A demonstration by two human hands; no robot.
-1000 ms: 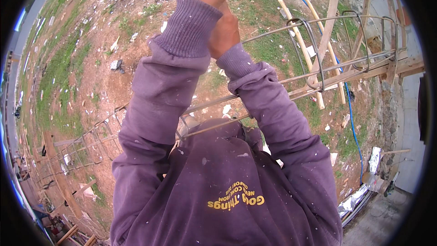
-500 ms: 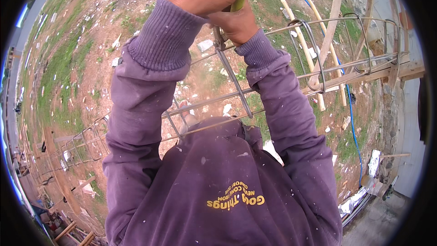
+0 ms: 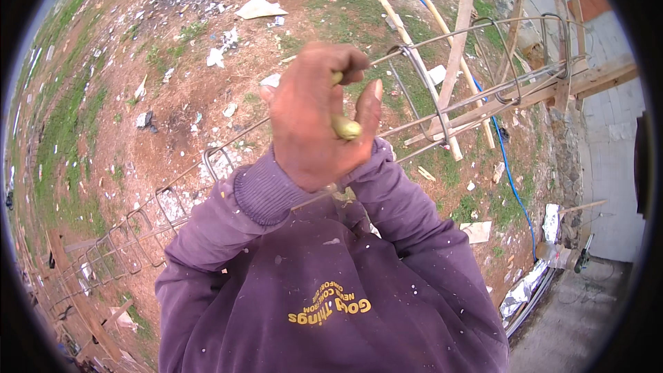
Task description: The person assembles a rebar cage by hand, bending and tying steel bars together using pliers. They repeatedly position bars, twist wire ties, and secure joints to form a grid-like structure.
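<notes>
A person in a purple sweatshirt looks down over raised forearms at a long rebar cage of thin steel bars and rectangular stirrups, which runs from lower left to upper right across the view above bare, littered ground. The left hand is closed in a fist around a yellow-handled tool, whose butt end shows between thumb and fingers; its working tip is hidden behind the hand, close to a bar of the cage. The right hand is hidden behind the left hand, so its grip cannot be told; only its purple sleeve shows. Compared with a moment ago, the fist has come down from the top edge toward the middle of the view and now faces the camera squarely, with the tool handle in plainer sight. That suggests work at one joint of the cage is under way. Wooden trestles stand beyond, and a blue hose trails across the ground.
</notes>
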